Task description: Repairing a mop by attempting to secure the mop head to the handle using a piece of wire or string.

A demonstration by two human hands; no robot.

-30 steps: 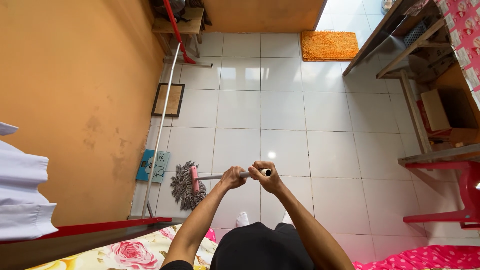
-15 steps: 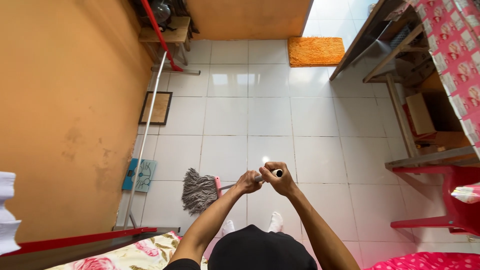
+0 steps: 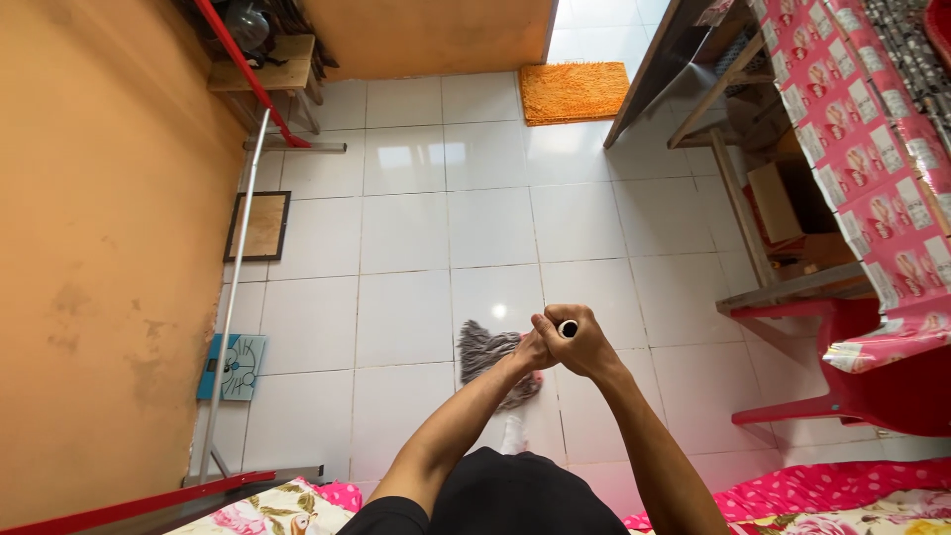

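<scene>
With both hands, left [image 3: 536, 353] and right [image 3: 580, 342], gripping the mop handle [image 3: 568, 328], keep the mop head [image 3: 487, 349] flat on the floor tiles [image 3: 406, 238].

I saw the mop [image 3: 492, 353] standing nearly end-on to the camera, its handle foreshortened so that only the dark round handle tip [image 3: 568, 328] showed. The grey string mop head [image 3: 485, 349] lay spread on the white tiled floor [image 3: 406, 248], strands fanned to the left, with a bit of pink at its base below the hands. The rest of the handle was hidden; I could not tell its colour.
</scene>
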